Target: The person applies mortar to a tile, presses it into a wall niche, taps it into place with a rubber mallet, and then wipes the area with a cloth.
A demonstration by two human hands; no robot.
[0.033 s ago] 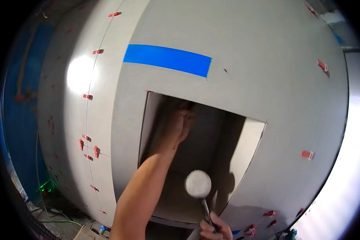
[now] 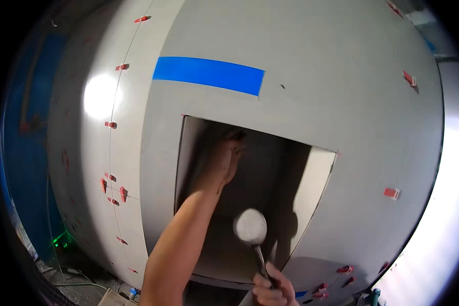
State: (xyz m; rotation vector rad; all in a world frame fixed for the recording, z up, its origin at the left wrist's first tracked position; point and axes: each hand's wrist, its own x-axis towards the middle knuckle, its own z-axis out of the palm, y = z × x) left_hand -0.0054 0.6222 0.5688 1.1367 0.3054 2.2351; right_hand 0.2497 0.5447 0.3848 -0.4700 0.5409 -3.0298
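My left hand (image 2: 226, 162) reaches into a rectangular recess (image 2: 319, 183) in a grey tiled wall. Its palm lies flat against the recess's shadowed back panel and it holds nothing. My right hand (image 2: 272, 288), at the lower edge, grips the thin handle of a mallet. The mallet's round white head (image 2: 250, 226) points up in front of the recess's lower part, just right of my left forearm. Whether the head touches the panel cannot be told.
A blue tape strip (image 2: 209, 75) is stuck on the wall above the recess. Red levelling clips (image 2: 391, 193) sit along the tile joints, several at the left (image 2: 122, 194) and lower right (image 2: 344, 269). A blue surface and cables show at the far left (image 2: 61, 239).
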